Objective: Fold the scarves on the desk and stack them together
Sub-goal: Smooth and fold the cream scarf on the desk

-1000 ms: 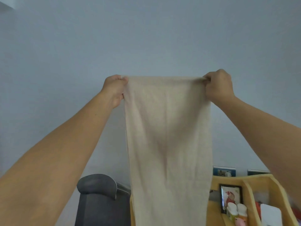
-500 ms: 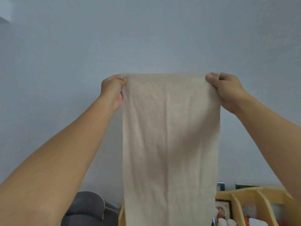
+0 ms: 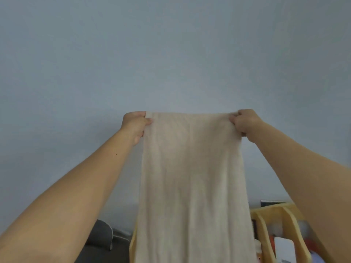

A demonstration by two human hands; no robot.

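The person holds a beige scarf (image 3: 191, 177) up at arm's length against a plain pale wall (image 3: 171, 54), the left hand (image 3: 135, 123) and the right hand (image 3: 245, 121) each pinching one top corner so the upper edge is drawn taut between them. This looks like the spreading-out step before a fold. The next move probably calls for bringing the two corners together, or lowering the cloth flat — the desk itself is out of view. The scarf is a soft, thin weave, a long rectangle hanging in shallow vertical ripples. Behind it stand a yellow wooden organiser (image 3: 273, 215) and a grey chair back (image 3: 100, 234).
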